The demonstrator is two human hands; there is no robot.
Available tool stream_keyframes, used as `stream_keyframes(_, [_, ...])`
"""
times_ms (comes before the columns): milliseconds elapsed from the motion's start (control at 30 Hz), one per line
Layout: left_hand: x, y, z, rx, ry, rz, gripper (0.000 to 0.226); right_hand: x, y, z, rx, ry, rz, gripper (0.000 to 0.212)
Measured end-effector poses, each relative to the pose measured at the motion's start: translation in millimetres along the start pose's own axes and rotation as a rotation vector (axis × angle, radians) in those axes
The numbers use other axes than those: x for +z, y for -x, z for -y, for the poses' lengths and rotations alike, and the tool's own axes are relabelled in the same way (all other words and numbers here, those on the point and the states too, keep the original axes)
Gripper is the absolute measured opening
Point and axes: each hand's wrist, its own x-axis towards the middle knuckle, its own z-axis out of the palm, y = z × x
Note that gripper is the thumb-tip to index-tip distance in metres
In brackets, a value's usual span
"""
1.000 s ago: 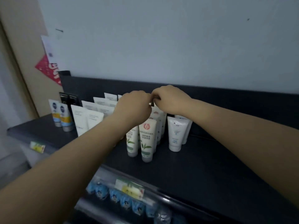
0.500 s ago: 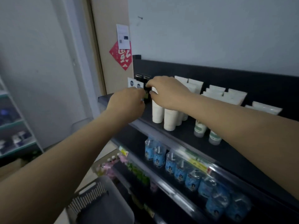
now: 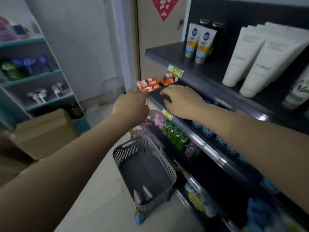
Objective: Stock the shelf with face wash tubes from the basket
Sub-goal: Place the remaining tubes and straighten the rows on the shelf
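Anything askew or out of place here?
The small orange boxes at the left end of the second shelf lie jumbled, tilted every way, while the white tubes above stand upright. Nothing looks spilled or damaged.

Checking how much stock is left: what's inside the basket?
Two grey tubes lie at the near end of the basket; its near wall covers their lower ends. Nothing else shows.

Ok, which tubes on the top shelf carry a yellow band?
The two small tubes at the left end of the shelf, each with a round blue logo. The larger tubes to their right are plain white.
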Motion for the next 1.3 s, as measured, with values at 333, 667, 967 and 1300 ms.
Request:
stream_keyframes(333, [125,35,43,-0.140,0.026,0.225,0.050,139,0,15,-0.031,-0.049,0.292,0.049])
stream_keyframes(667, [265,91,46,-0.278,0.085,0.451,0.054,285,25,3,-0.122,-0.081,0.598,0.059])
stream_keyframes(967, [348,148,50,-0.303,0.104,0.717,0.056,391,63,5,-0.161,-0.161,0.859,0.062])
stream_keyframes(1300, [415,167,44,-0.064,0.025,0.826,0.035,476,91,19,0.015,-0.296,1.047,0.047])
